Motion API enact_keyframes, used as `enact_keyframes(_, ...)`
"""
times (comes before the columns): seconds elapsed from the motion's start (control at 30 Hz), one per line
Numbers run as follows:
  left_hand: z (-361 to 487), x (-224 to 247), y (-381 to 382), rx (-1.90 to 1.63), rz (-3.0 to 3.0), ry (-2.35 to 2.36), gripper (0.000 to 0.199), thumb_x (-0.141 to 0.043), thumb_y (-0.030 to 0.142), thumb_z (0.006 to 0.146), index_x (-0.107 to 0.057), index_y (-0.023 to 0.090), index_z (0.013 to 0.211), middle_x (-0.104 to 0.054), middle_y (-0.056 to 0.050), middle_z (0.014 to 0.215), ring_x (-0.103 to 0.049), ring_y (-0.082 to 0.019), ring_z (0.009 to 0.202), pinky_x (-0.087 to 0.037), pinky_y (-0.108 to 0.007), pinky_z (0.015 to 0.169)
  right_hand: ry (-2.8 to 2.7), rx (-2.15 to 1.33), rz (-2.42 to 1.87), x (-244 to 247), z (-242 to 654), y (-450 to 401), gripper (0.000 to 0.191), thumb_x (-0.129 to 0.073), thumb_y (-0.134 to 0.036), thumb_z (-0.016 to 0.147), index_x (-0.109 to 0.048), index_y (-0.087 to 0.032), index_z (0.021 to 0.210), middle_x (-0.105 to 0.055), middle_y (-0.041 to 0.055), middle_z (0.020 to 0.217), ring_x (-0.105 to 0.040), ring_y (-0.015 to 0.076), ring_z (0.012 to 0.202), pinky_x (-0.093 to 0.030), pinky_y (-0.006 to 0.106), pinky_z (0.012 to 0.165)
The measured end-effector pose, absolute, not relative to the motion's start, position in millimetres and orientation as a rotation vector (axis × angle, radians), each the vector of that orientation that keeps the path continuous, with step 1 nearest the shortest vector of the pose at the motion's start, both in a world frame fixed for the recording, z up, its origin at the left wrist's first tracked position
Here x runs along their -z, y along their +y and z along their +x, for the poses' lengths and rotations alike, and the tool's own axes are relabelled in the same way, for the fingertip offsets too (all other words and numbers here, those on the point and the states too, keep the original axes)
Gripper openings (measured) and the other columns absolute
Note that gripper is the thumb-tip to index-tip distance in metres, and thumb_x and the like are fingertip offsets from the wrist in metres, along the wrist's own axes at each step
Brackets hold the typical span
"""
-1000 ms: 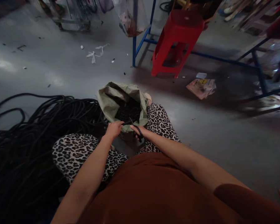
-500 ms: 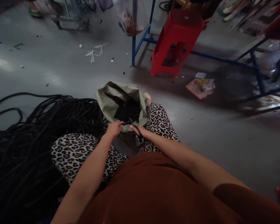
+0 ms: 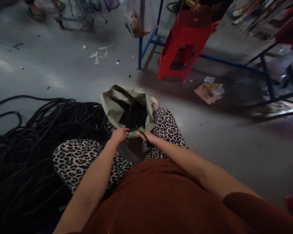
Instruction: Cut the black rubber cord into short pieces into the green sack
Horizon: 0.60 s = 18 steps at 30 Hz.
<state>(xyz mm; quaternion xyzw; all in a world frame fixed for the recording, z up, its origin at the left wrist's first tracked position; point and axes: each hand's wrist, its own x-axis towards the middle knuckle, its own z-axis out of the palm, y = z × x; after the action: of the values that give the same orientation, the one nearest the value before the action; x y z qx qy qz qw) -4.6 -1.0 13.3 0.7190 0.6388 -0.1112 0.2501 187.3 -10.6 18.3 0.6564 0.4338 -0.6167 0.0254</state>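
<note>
Between my knees stands an open greenish woven sack (image 3: pixel 110 105) with many small black pieces (image 3: pixel 134 117) inside. At its near rim my left hand (image 3: pixel 119 134) is closed on a length of black rubber hose (image 3: pixel 132 130), whose end points right. My right hand (image 3: pixel 146 137) grips black-handled scissors (image 3: pixel 146 139) by the loops. The scissor blades are at the hose's end, over the sack's edge; whether they touch it I cannot tell. A big heap of black hose (image 3: pixel 51 120) lies on the floor to my left.
Ahead stands a red plastic stool (image 3: pixel 185 42) beside a blue metal frame (image 3: pixel 140 53) with a plastic bag (image 3: pixel 136 22) hanging from it. A printed packet (image 3: pixel 209 92) and white scraps (image 3: pixel 96 57) lie on the floor. Another person's feet (image 3: pixel 35 13) show at top left.
My hands stay almost in place at the sack's rim, with the scissors shifted very slightly. The other person's feet at top left have moved.
</note>
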Motion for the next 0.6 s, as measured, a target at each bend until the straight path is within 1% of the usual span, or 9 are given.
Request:
enact_keyframes(0.1, -3.6, -15.9, -0.9, 0.264, 1.954, 1.774, 0.037, -0.041, 0.033, 0.082, -0.059, 0.028, 0.114, -0.065, -0.005, 0.109, -0.059, -0.023, 0.100, -0.043, -0.034, 0.086, 1.305, 1.936, 2.019, -16.6, 186.5, -12.0, 0.052, -0.052, -0.065, 0.074, -0.052, -0.013, 0.071, -0.043, -0.0028, 0.037, -0.043, 0.0097, 0.028, -0.036, 0.018, 0.029)
enact_keyframes(0.3, -2.2, -20.9, 0.1, 0.185, 1.931, 1.873, 0.039, -0.041, 0.034, 0.083, -0.057, 0.025, 0.117, -0.065, -0.007, 0.110, -0.059, -0.024, 0.100, -0.044, -0.036, 0.085, 1.182, 1.991, 2.002, -15.6, 184.0, -11.0, 0.060, -0.042, -0.071, 0.076, -0.052, -0.012, 0.083, -0.046, -0.0024, 0.039, -0.047, 0.0114, 0.030, -0.038, 0.019, 0.030)
enact_keyframes(0.5, -0.8, -22.3, 1.1, 0.115, 1.943, 1.874, 0.037, -0.040, 0.034, 0.084, -0.057, 0.026, 0.116, -0.063, -0.005, 0.114, -0.057, -0.022, 0.103, -0.043, -0.033, 0.086, 1.274, 2.053, 1.895, -16.6, 185.7, -12.6, 0.064, -0.035, -0.071, 0.078, -0.054, -0.011, 0.089, -0.052, 0.0009, 0.044, -0.050, 0.0125, 0.032, -0.035, 0.017, 0.029)
enact_keyframes(0.6, 0.3, -23.1, 1.2, 0.112, 1.939, 1.867, 0.037, -0.040, 0.033, 0.084, -0.057, 0.026, 0.116, -0.062, -0.004, 0.115, -0.057, -0.022, 0.103, -0.042, -0.033, 0.087, 1.288, 2.090, 1.872, -14.7, 186.0, -13.1, 0.064, -0.037, -0.069, 0.079, -0.055, -0.009, 0.091, -0.053, 0.0020, 0.045, -0.051, 0.0134, 0.034, -0.039, 0.020, 0.031)
